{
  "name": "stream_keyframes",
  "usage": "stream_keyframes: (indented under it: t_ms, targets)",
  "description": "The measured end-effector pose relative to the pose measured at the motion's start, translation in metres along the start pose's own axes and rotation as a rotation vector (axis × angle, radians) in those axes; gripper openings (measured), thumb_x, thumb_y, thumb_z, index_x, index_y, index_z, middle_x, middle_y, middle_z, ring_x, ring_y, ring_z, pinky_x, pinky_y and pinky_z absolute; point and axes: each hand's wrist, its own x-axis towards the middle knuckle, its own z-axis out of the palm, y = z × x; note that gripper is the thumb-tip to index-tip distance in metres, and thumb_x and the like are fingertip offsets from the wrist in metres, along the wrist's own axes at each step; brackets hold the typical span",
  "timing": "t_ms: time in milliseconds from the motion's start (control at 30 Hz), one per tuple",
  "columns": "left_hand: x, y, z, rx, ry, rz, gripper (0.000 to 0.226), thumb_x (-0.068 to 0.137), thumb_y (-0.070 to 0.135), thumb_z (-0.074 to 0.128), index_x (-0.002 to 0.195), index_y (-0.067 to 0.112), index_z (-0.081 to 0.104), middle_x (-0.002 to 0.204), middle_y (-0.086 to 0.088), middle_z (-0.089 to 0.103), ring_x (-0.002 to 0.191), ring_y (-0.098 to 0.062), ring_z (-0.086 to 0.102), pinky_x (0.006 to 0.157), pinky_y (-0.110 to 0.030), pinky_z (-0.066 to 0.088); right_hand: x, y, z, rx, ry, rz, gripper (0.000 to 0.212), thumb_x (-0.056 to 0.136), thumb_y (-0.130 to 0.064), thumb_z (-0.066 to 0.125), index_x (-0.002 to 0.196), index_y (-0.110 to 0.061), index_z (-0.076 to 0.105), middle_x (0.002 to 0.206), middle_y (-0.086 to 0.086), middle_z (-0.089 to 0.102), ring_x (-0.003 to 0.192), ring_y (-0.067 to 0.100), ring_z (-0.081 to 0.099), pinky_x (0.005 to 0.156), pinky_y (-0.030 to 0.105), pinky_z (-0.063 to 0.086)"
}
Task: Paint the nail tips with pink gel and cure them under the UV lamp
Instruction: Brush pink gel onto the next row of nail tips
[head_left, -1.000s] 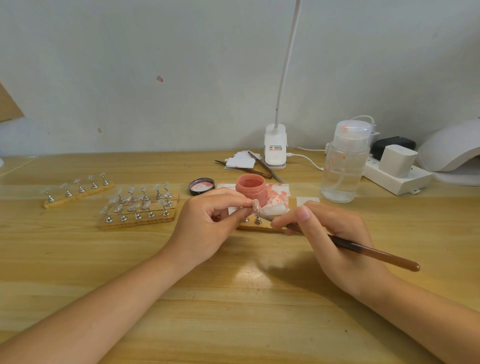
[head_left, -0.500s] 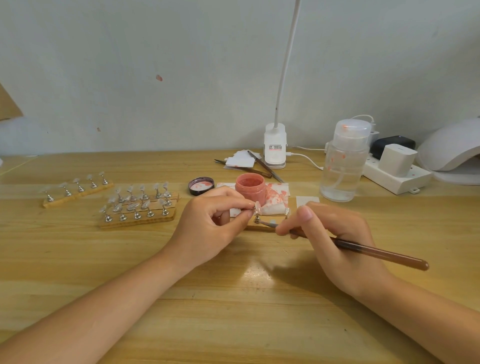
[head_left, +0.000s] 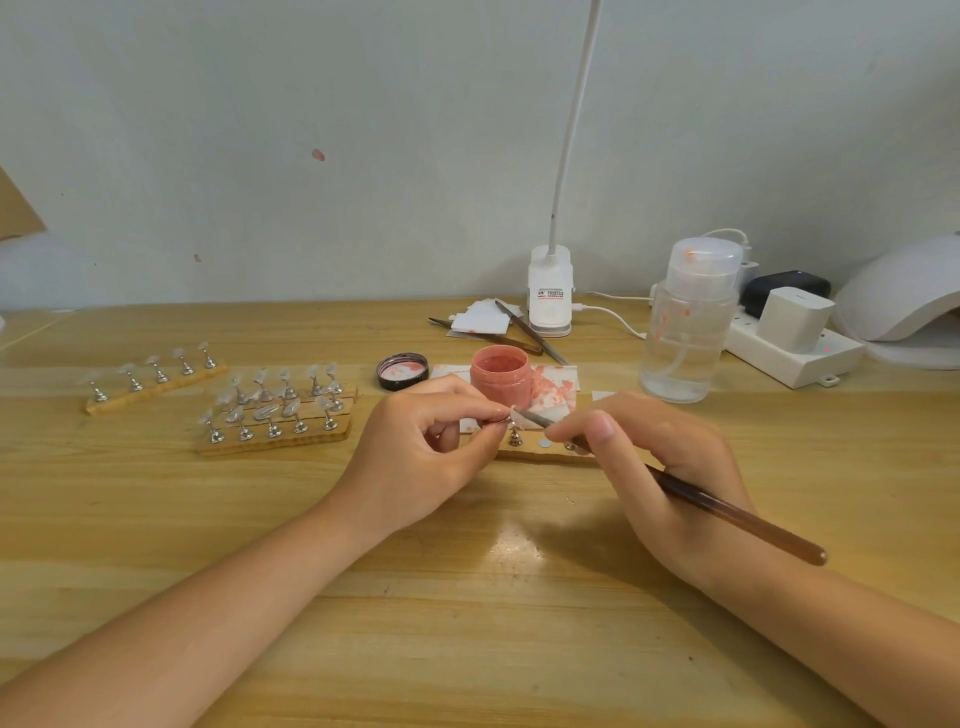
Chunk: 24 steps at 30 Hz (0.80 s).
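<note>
- Nail tip (head_left: 514, 413), small and clear on a little metal stand, sits just in front of the pink gel jar (head_left: 501, 375), pinched between thumb and forefinger of the left hand (head_left: 423, 457).
- The right hand (head_left: 660, 467), just right of the jar and nearer the camera, has its fingers (head_left: 600, 427) wrapped round a brown brush (head_left: 737, 514); the brush end meets the nail tip.
- Under both hands, just before the jar, lies a wooden holder strip (head_left: 540, 453) on the table (head_left: 467, 597), with one metal stand (head_left: 514, 437) upright on it.
- The jar is open and stands on stained paper (head_left: 558, 387); its dark lid (head_left: 402, 370) lies just left of it.
- Well left of the jar are more wooden strips (head_left: 275, 415) carrying clear tips on stands.
- Right of the jar stands a clear pump bottle (head_left: 685, 322).
- Behind the jar are tweezers (head_left: 527, 332), paper scraps and a white lamp base (head_left: 550, 291).
- Far right of the jar are a power strip (head_left: 789, 353) and the white UV lamp (head_left: 904, 291).
</note>
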Motion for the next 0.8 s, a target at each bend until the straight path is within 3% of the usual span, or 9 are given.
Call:
stream_keyframes:
  t_ms: [67, 233, 367, 500, 667, 800]
  targets:
    - [0.0, 0.0, 0.0, 0.007, -0.003, 0.0, 0.017, 0.074, 0.013, 0.063, 0.082, 0.027, 0.067, 0.079, 0.002, 0.064, 0.044, -0.006, 0.034, 0.046, -0.014, 0.03, 0.003, 0.0, 0.002, -0.054, -0.027, -0.002, 0.035, 0.093, -0.039, 0.04, 0.088, -0.022, 0.07, 0.083, -0.025, 0.059, 0.081, -0.005, 0.058, 0.072, 0.01, 0.042]
    - [0.0, 0.0, 0.0, -0.014, -0.005, -0.018, 0.018, 0.073, 0.014, 0.063, 0.079, 0.029, 0.067, 0.078, 0.003, 0.064, 0.045, -0.007, 0.032, 0.046, -0.019, 0.03, -0.002, 0.001, 0.0, 0.012, -0.013, 0.016, 0.053, 0.093, -0.048, 0.034, 0.074, -0.016, 0.072, 0.072, -0.024, 0.059, 0.071, -0.004, 0.058, 0.067, 0.01, 0.04]
    - [0.0, 0.0, 0.001, -0.011, -0.009, -0.017, 0.015, 0.072, 0.013, 0.064, 0.081, 0.024, 0.068, 0.078, 0.0, 0.064, 0.044, -0.007, 0.033, 0.047, -0.016, 0.03, 0.007, 0.011, 0.007, 0.061, 0.012, 0.25, 0.037, 0.092, -0.02, 0.048, 0.063, -0.017, 0.072, 0.065, -0.022, 0.063, 0.063, -0.007, 0.059, 0.079, 0.023, 0.047]
    - [0.0, 0.0, 0.002, -0.019, -0.009, -0.029, 0.015, 0.072, 0.013, 0.063, 0.082, 0.022, 0.069, 0.078, -0.001, 0.064, 0.044, -0.007, 0.031, 0.046, -0.016, 0.029, 0.003, -0.001, 0.002, -0.082, -0.043, -0.005, 0.031, 0.091, -0.032, 0.046, 0.085, -0.015, 0.072, 0.081, -0.013, 0.066, 0.078, -0.001, 0.059, 0.071, 0.012, 0.043]
    - [-0.001, 0.0, 0.0, -0.026, -0.02, -0.039, 0.014, 0.072, 0.014, 0.063, 0.079, 0.024, 0.069, 0.079, -0.001, 0.065, 0.043, -0.006, 0.031, 0.047, -0.015, 0.03, -0.001, 0.0, -0.002, 0.029, -0.034, 0.001, 0.044, 0.093, -0.04, 0.039, 0.077, -0.016, 0.072, 0.074, -0.023, 0.06, 0.071, -0.005, 0.058, 0.065, 0.009, 0.04]
    - [-0.001, 0.0, 0.0, -0.006, -0.021, -0.02, 0.016, 0.072, 0.013, 0.063, 0.078, 0.028, 0.067, 0.078, 0.003, 0.065, 0.044, -0.007, 0.033, 0.046, -0.017, 0.03, 0.001, 0.0, 0.0, -0.031, -0.025, -0.02, 0.033, 0.091, -0.031, 0.043, 0.084, -0.015, 0.071, 0.08, -0.012, 0.066, 0.078, 0.001, 0.06, 0.069, 0.015, 0.044]
